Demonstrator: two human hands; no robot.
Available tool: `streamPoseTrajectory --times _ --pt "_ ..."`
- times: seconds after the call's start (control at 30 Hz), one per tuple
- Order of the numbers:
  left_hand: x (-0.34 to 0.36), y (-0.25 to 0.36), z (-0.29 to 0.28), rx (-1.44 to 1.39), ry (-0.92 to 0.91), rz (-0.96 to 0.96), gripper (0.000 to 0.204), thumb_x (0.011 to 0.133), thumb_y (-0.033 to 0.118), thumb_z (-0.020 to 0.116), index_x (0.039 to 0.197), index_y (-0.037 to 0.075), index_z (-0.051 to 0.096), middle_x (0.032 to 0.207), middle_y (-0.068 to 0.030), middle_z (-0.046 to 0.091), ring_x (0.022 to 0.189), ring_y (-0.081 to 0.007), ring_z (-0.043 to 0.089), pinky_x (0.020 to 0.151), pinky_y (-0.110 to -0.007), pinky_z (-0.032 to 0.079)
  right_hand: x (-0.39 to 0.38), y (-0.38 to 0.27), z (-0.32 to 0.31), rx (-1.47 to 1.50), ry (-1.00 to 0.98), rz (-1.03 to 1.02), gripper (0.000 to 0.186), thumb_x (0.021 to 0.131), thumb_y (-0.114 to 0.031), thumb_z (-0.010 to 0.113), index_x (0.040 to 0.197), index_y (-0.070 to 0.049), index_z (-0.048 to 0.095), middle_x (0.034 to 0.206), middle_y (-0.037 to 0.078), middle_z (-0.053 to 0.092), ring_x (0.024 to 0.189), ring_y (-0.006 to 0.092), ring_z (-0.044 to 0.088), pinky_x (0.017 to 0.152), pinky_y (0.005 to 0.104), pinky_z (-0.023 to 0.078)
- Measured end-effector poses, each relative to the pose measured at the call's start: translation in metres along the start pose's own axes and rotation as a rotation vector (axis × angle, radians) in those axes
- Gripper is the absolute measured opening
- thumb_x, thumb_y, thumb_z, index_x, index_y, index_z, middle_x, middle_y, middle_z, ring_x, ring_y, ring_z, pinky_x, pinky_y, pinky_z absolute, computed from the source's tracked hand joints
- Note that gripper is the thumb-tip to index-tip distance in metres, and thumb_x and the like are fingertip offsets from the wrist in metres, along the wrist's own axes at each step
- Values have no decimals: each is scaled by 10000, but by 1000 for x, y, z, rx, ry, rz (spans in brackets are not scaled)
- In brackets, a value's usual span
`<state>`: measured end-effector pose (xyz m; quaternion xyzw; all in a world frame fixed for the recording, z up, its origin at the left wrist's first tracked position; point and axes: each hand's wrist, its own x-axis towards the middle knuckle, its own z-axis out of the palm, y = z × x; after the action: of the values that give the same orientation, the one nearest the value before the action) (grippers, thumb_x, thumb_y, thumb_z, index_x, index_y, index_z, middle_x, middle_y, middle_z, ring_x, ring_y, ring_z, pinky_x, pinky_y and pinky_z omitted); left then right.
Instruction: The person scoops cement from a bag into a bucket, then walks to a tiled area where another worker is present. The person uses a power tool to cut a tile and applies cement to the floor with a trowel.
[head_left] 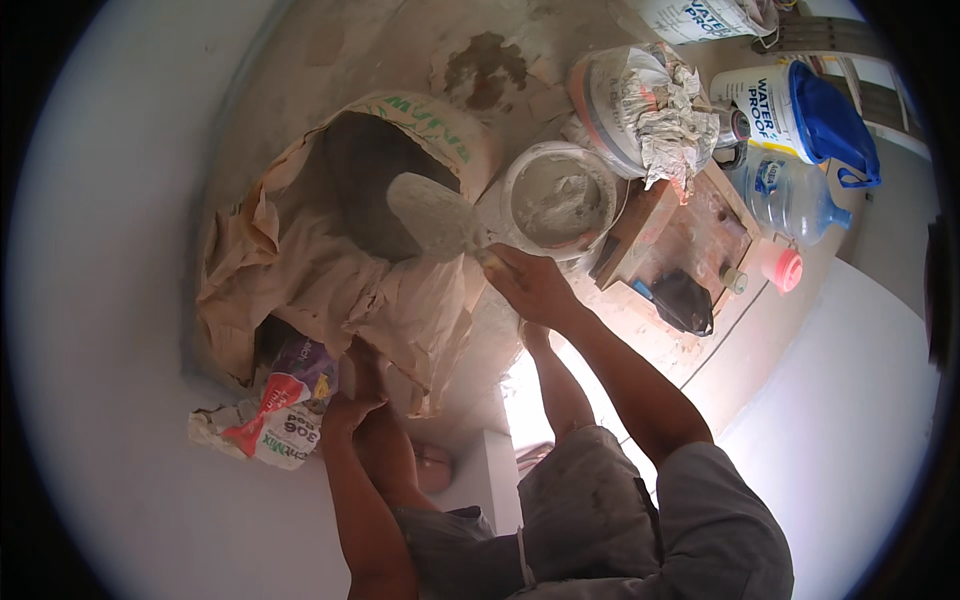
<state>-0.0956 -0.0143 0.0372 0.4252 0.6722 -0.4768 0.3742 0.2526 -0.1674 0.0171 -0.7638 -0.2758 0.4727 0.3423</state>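
Note:
My right hand is closed round the handle of a trowel. Its pale, powder-dusted blade reaches over the mouth of a large open paper sack of grey powder. Just right of the blade stands a bucket with a grey, lumpy mix inside. Lower down, my left hand is by my left leg, below the crumpled edge of the sack. Its fingers are mostly hidden, so whether it grips anything does not show.
Beyond the bucket stand a crumpled paper sack, a white bucket with a blue cloth and a clear water bottle. A wooden tray holds a black bag. Printed packaging lies by the left wall.

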Motion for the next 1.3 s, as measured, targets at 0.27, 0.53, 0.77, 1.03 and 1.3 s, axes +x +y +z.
streamPoseTrajectory --times 0.27,0.53,0.77,1.03,1.3 --pt "57 -34 86 530 263 253 896 663 490 830 1261 -97 514 1238 -261 604 1186 -339 595 985 -422 497 -38 127 -55 -267 223 -51 386 937 -322 572 1175 -19 593 989 215 682 964 405 644 839 474 507" --pt "58 -38 120 621 443 230 786 743 486 774 1183 -105 499 1184 -259 581 1125 -355 612 921 -435 531 15 208 -52 -291 405 119 340 938 -340 546 1105 -52 615 897 274 660 884 482 631 767 550 503" --pt "32 -22 139 536 611 156 947 724 600 731 1229 -141 425 1162 -244 546 1074 -357 604 912 -456 500 8 222 -71 -424 180 227 332 947 -377 526 1127 -113 614 930 264 669 902 470 639 782 544 511" --pt "101 -73 163 711 673 237 977 701 615 739 1232 -144 428 1163 -268 531 1057 -377 600 919 -455 488 -16 174 -99 -722 80 250 334 980 -425 437 1206 -217 567 1005 202 680 917 412 669 814 521 522" --pt "74 -55 149 502 584 257 944 655 506 836 1219 -131 427 1166 -233 541 1051 -311 628 895 -398 544 -2 120 -119 -1047 -93 166 335 969 -362 488 1226 -164 569 944 191 675 861 370 680 753 489 537"
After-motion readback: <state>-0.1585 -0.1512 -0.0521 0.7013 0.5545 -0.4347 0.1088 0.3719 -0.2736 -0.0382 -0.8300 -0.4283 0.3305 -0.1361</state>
